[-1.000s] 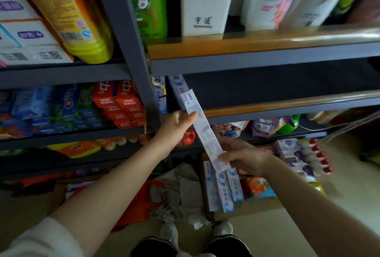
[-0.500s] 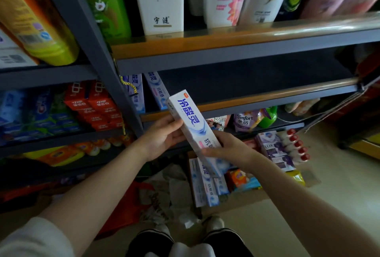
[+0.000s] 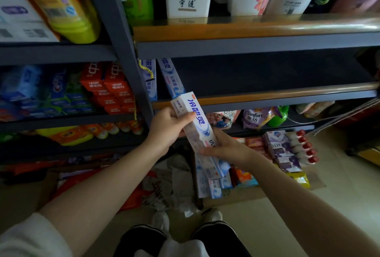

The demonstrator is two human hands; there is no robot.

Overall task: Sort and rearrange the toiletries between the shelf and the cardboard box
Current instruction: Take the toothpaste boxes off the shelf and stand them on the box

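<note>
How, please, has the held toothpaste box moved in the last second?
Yes: the toothpaste box rolled printed face up; its top end stays by the orange shelf edge.

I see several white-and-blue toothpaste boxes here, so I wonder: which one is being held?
The toothpaste box gripped by both the left hand and right hand; the others stand on the shelf or below.
</note>
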